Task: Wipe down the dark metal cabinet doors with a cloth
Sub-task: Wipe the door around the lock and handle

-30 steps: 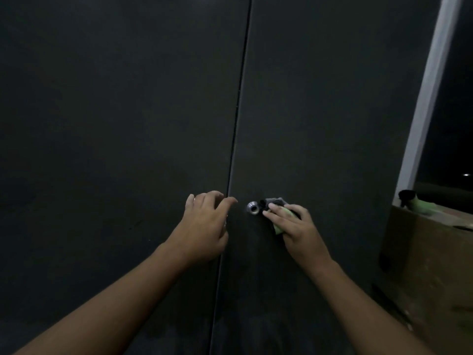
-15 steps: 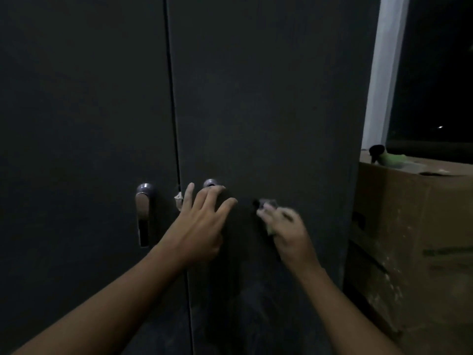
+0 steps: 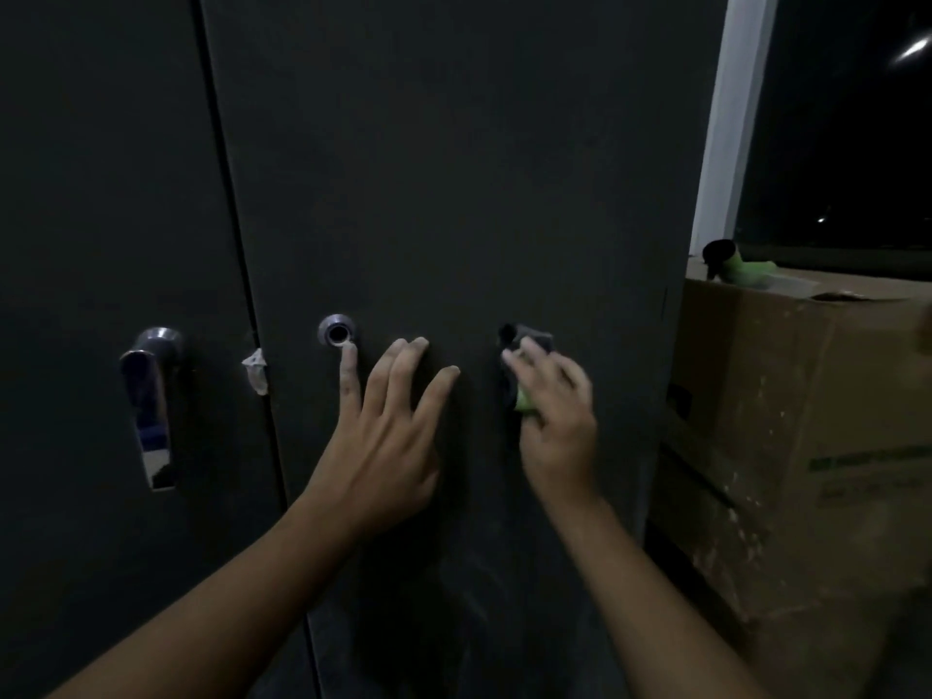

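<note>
On the right door (image 3: 454, 169), the lock (image 3: 337, 331) sits at eleven o'clock from the left hand (image 3: 386, 446) and the cloth (image 3: 532, 340) under the right hand (image 3: 557, 431) at three, while the handle (image 3: 151, 396) on the left door (image 3: 101, 194) lies at nine and the box (image 3: 807, 446) beyond at three.

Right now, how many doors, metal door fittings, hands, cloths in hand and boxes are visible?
Cabinet doors: 2, left door, right door
Metal fittings: 2, lever handle, round lock
Hands: 2, left hand, right hand
Cloths in hand: 1, grey-green cloth
Cardboard box: 1
Total: 8
</note>
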The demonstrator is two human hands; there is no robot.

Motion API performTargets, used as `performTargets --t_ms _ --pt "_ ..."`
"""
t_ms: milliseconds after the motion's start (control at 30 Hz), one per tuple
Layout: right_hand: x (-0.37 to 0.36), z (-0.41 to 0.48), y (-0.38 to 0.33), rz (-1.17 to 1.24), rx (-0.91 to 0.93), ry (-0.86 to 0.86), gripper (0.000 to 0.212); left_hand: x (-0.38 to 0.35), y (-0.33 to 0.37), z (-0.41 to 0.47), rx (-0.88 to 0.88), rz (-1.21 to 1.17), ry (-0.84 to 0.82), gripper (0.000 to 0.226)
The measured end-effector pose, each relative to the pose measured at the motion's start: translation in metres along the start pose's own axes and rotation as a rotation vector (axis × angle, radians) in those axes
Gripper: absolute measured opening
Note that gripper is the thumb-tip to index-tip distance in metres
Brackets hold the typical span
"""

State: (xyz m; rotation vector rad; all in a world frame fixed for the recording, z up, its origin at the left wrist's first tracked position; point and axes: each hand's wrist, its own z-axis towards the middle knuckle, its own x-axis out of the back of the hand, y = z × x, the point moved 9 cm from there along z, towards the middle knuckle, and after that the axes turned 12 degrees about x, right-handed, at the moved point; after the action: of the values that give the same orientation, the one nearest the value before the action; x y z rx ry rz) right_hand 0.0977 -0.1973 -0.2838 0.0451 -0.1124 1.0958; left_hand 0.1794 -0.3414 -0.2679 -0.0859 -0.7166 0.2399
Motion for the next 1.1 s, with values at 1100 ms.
performTargets --t_ms 1100 --pt "0.039 -0.186 0.157 -0.102 -0.699 0.299 0.061 -0.117 0.096 -0.05 -0.264 0.153 -0.018 0.079"
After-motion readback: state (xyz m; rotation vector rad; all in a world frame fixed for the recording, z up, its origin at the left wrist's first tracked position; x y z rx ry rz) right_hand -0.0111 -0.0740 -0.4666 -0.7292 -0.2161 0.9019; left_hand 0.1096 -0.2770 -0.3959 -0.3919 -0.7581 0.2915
